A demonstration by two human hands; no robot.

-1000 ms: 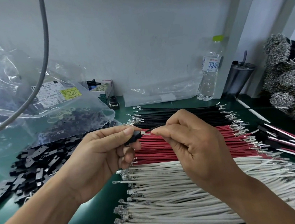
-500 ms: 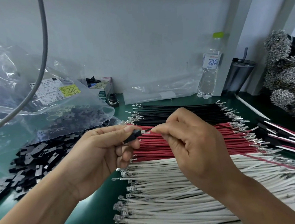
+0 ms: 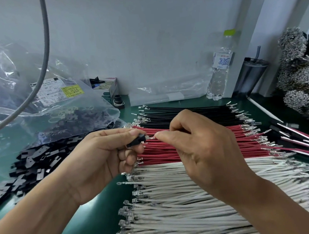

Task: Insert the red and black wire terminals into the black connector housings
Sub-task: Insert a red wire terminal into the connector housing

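Bench (image 3: 95, 223): green mat, stock laid so each kind is within reach without standing. Largest mass is the white wires (image 3: 184, 203), nearest me, not wanted for this task. Beyond them the red wires (image 3: 164, 153), then the black wires (image 3: 183, 112), all in rows with terminal ends pointing left, toward the hand that holds the housing. I judge that orientation saves turning each wire before insertion.

Left of the rows: loose heap of black connector housings (image 3: 30, 165), fed from the clear plastic bag (image 3: 44, 110) behind it. A water bottle (image 3: 220, 69) stands at the wall, well apart from the work.

My right hand (image 3: 204, 153) is raised over the red row, thumb and forefinger pinched narrowly on one wire just behind its metal terminal (image 3: 150, 137). The wire's colour is hidden by my fingers; cannot tell. Gripping close to the tip keeps the wire from buckling on the push.

My left hand (image 3: 101, 158) pinches one housing (image 3: 136, 140) between thumb and forefinger, open end facing right. Remaining fingers curled underneath.

Terminal tip sits at the housing mouth, touching or just entering; seating depth not readable. Step in hand, by my judgement: push home, keeping the terminal straight to the cavity.
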